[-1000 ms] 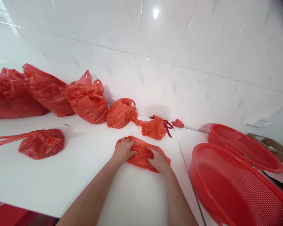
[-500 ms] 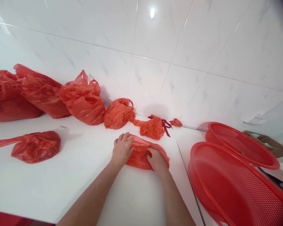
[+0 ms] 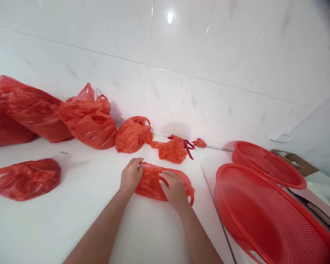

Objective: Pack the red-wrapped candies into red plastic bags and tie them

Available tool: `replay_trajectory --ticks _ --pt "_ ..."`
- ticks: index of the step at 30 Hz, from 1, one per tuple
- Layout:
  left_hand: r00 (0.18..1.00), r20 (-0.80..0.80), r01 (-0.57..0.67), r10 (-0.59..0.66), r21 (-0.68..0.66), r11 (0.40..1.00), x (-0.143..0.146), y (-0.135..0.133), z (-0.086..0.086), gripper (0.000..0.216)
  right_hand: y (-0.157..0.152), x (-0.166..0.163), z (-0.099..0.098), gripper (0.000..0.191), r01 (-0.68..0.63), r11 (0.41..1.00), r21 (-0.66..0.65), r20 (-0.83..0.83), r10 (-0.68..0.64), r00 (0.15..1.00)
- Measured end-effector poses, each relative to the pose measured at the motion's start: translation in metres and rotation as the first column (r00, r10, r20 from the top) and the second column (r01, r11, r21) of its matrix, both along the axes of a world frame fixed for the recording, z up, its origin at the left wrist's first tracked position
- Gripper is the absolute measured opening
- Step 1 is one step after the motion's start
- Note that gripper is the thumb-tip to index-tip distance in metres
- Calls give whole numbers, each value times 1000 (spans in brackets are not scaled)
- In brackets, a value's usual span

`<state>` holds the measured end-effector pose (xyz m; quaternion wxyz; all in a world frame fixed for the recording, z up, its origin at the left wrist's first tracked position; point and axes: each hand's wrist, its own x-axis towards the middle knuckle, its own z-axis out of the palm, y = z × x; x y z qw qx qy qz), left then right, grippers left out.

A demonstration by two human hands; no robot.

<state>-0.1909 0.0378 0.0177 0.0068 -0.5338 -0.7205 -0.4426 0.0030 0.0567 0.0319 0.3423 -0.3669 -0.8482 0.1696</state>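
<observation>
A red plastic bag lies flattened and crumpled on the white table in front of me. My left hand is at its left end, fingers curled and thumb close to them, closed on the bag's edge. Across the bag's right half rests my right hand, with fingers stretched out and slightly apart on the plastic. A loop of the bag pokes out beyond my right wrist. Just behind it sits a small orange-red bundle of plastic with a dark red ribbon beside it.
Several filled red bags, such as this round one, line the tiled wall. Another red bag lies at the left. Two red mesh baskets stand on the right, with a cardboard box behind them.
My right hand has gone from curled fingers gripping the plastic to lying extended on it, farther left over the bag. My left hand stays at the left end. The view has shifted slightly.
</observation>
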Motion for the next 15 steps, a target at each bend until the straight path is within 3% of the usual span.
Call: replay_trajectory --ticks 5,7,10,12,13,15 --pt "998 -4 -61 61 26 998 -3 0 2 33 -39 44 24 26 161 953 257 -5 -165 986" --pt "998 -21 -66 67 55 996 -3 1 2 33 -54 77 27 25 239 893 380 35 -272 962" --pt "996 -49 -62 68 122 991 -2 2 1 32 -71 135 23 22 344 753 560 69 -456 887" --pt "994 -73 -64 79 186 981 -1 3 0 31 -80 173 16 29 395 692 604 131 -575 808" --pt "992 -86 -69 90 219 973 -1 3 0 30 -84 189 12 36 423 691 586 193 -626 756" --pt "985 -116 -89 126 283 955 1 3 1 28 -91 219 5 43 430 742 514 320 -631 707"
